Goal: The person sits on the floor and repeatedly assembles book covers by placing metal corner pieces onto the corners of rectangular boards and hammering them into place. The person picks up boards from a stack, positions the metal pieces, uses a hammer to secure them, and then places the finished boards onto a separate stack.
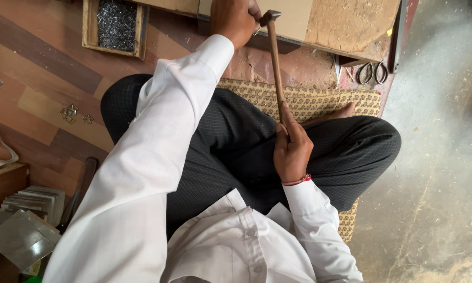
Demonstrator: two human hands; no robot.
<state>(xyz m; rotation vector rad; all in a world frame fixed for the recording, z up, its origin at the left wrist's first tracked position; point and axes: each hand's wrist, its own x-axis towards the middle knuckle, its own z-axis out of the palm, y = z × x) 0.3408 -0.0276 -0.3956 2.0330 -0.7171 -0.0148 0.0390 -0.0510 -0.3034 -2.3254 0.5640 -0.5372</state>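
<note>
We sit cross-legged on a wood-patterned floor [47, 68], a patterned mat [320, 102] under our legs. Ahead of our left hand [235, 20] lies a flat board [346, 23]; that hand is clenched against its edge. Our right hand [292, 151] grips a wooden-handled hammer [274, 57], its head just beside the left hand. Left of that, a tray of nails [116, 25]; scissors [372, 73] lie to the right.

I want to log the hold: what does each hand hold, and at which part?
The right hand holds the hammer at the lower end of its wooden handle. The left hand rests by the hammer head; what it pinches cannot be told.
</note>
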